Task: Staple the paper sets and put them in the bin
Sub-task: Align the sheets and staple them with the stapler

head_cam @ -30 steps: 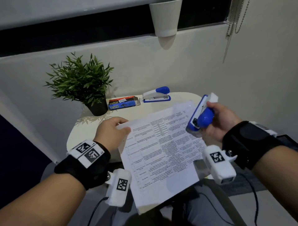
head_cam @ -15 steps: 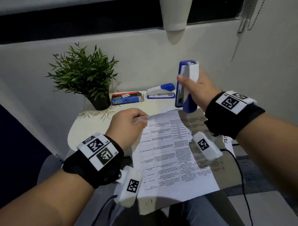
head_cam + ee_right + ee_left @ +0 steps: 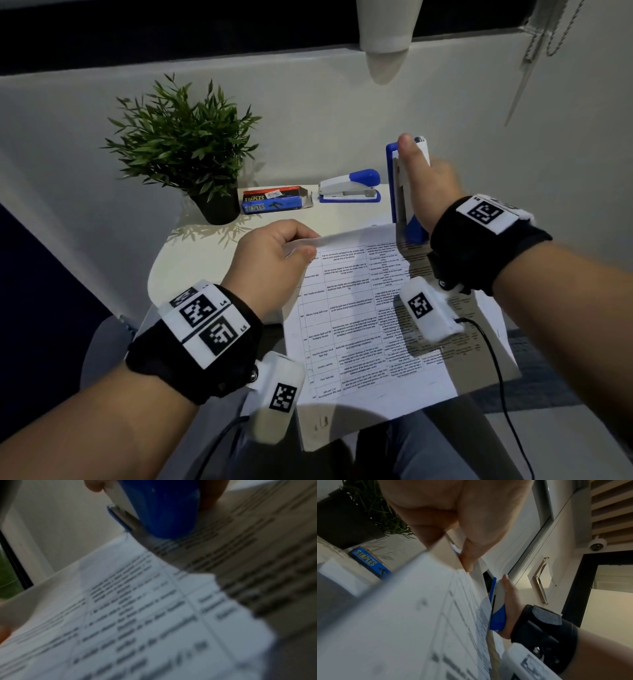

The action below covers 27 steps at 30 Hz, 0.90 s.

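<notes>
Left hand (image 3: 274,263) pinching top corner of paper set (image 3: 363,325) on surface (image 3: 191,246), right hand (image 3: 428,181) gripping upright stapler (image 3: 404,205) at paper's top edge

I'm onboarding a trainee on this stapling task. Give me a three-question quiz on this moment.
1. True or false: the right hand holds a stapler on end.
2. The left hand pinches which corner of the paper set? A) near B) far
3. What lies between the potted plant and the second stapler on the table?

Key: 1 true; 2 B; 3 staples box.
</notes>
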{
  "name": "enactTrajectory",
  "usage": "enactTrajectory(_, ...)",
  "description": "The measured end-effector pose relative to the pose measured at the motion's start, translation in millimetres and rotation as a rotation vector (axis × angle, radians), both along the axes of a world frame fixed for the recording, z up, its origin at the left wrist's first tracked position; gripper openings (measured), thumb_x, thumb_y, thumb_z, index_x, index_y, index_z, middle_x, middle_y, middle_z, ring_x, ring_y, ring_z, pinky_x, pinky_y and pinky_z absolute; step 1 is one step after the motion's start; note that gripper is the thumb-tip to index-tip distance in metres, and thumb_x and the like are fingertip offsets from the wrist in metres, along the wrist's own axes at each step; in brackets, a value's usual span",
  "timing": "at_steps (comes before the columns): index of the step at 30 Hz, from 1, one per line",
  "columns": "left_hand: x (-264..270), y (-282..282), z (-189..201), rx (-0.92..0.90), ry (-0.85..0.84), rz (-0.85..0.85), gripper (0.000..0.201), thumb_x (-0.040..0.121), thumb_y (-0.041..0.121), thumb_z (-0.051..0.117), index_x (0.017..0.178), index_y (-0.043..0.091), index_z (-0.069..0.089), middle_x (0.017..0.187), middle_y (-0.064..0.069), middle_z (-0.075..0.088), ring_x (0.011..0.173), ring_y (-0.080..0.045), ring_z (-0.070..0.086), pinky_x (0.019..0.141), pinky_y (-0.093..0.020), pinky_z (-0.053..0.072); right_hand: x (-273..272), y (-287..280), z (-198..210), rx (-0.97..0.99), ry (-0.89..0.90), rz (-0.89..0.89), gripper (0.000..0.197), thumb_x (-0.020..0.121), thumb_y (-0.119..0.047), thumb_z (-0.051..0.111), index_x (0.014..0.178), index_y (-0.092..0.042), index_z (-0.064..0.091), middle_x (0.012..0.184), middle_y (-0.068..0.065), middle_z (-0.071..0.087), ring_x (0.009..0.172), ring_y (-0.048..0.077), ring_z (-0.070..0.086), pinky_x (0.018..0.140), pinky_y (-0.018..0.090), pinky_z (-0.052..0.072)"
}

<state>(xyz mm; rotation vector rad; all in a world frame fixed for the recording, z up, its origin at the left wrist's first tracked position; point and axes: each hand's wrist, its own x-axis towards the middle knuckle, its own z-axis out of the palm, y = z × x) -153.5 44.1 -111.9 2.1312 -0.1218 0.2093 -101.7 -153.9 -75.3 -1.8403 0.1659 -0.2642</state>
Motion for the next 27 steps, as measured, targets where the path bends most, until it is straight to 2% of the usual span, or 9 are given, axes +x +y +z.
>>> enactTrajectory(4,-0.8,0.2,-0.7,-0.004,0.011,-0.022,0.029,0.085,0.01,0.064,0.071,0.035,0.062,0.077,0.014,0.063,0.074,-0.007,0.057,0.07,-0.024,0.043,-2.2,1.9,-2.5,-0.035,0.06,-0.003,0.051,0.093,-0.06,0.037,0.061,-0.023,0.051,0.062,-0.003,0.053,0.06,0.017,0.051,0.061,0.027,0.041)
enactTrajectory(8,-0.7,1.3,-4.1,-0.005,0.02,-0.021,0.029,0.086,0.009,0.063,0.072,0.035,0.061,0.078,0.014,0.062,0.075,-0.005,0.055,0.071,-0.022,0.042,3.4,2.7,-6.5,-0.033,0.079,0.012,0.051,0.091,-0.061,0.04,0.064,-0.02,0.055,0.064,0.0,0.052,0.061,0.019,0.051,0.065,0.03,0.042)
enactTrajectory(10,1.2,2.9,-4.6,0.017,0.022,-0.011,0.028,0.086,0.009,0.063,0.073,0.034,0.061,0.077,0.017,0.06,0.074,-0.002,0.054,0.068,-0.02,0.04,8.2,-1.1,-7.4,0.056,0.1,-0.036,0.054,0.087,-0.067,0.04,0.082,-0.018,0.063,0.072,0.001,0.056,0.073,0.022,0.058,0.078,0.035,0.048)
enactTrajectory(12,4.4,3.7,-4.0,0.013,0.024,0.001,0.029,0.086,0.009,0.063,0.073,0.035,0.06,0.077,0.018,0.06,0.074,-0.003,0.054,0.068,-0.021,0.041,9.4,-6.1,-7.7,0.237,0.122,-0.123,0.056,0.078,-0.077,0.042,0.081,-0.023,0.059,0.081,0.003,0.061,0.086,0.027,0.064,0.087,0.04,0.051)
enactTrajectory(15,8.2,2.0,-1.6,0.008,0.028,-0.006,0.03,0.086,0.009,0.063,0.072,0.035,0.059,0.079,0.016,0.061,0.076,-0.006,0.055,0.07,-0.023,0.043,7.5,-11.8,-7.6,0.505,0.156,-0.166,0.058,0.07,-0.083,0.045,0.072,-0.026,0.054,0.097,0.012,0.069,0.091,0.031,0.068,0.085,0.048,0.054)
enactTrajectory(19,8.7,-0.3,1.0,0.019,0.036,-0.045,0.03,0.086,0.009,0.063,0.071,0.034,0.061,0.083,0.01,0.064,0.081,-0.011,0.058,0.073,-0.026,0.047,8.5,-16.3,-10.4,0.401,0.158,-0.158,0.067,0.068,-0.084,0.041,0.078,-0.021,0.058,0.08,0.003,0.063,0.09,0.031,0.067,0.091,0.048,0.052)
enactTrajectory(21,7.7,-0.2,0.6,0.033,0.035,-0.059,0.029,0.085,0.008,0.063,0.071,0.033,0.062,0.084,0.009,0.066,0.083,-0.014,0.059,0.076,-0.027,0.047,8.2,-16.8,-11.6,0.335,0.147,-0.134,0.067,0.07,-0.081,0.04,0.082,-0.018,0.059,0.079,0.002,0.061,0.092,0.032,0.066,0.092,0.046,0.051)
enactTrajectory(23,6.8,1.1,-0.5,0.049,0.037,-0.056,0.029,0.085,0.009,0.063,0.071,0.034,0.062,0.084,0.01,0.065,0.084,-0.013,0.059,0.077,-0.026,0.047,8.4,-20.3,-15.0,0.339,0.149,-0.109,0.072,0.073,-0.08,0.04,0.094,-0.015,0.064,0.081,0.003,0.063,0.089,0.031,0.067,0.089,0.042,0.051)
enactTrajectory(27,6.5,5.9,-3.2,0.042,0.045,-0.043,0.031,0.086,0.008,0.064,0.069,0.034,0.061,0.081,0.013,0.063,0.084,-0.013,0.058,0.078,-0.027,0.046,10.8,-28.8,-25.7,0.581,0.184,-0.056,0.066,0.071,-0.082,0.045,0.087,-0.021,0.065,0.084,0.01,0.072,0.083,0.034,0.07,0.081,0.062,0.051)
